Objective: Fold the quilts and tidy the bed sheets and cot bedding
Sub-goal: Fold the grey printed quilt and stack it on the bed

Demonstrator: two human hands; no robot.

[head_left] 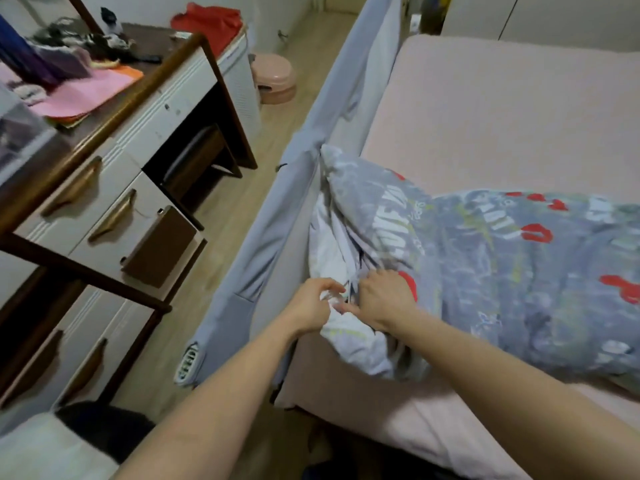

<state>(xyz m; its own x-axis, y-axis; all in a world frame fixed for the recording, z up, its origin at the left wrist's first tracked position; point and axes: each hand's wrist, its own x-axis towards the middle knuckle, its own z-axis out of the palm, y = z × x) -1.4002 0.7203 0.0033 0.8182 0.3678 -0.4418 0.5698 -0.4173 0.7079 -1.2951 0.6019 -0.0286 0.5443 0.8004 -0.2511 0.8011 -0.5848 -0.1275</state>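
I am looking down at a bed whose pink sheet (502,116) lies flat over the mattress. A grey fabric bed rail (311,133) runs along its left side, and beyond that is a pale wooden floor (239,216). One grey quilt (502,271) printed with red lips lies bunched across the near part of the bed, its corner pushed up against the rail. Both my hands meet at its white underside near the rail: my left hand (310,306) pinches a fold of it, and my right hand (382,297) grips the cloth just beside. Left of the floor stands one dresser (114,188) with brass handles, its top crowded with a pink cloth (90,91) and clutter. One pink potty (273,77) sits on the floor further back.
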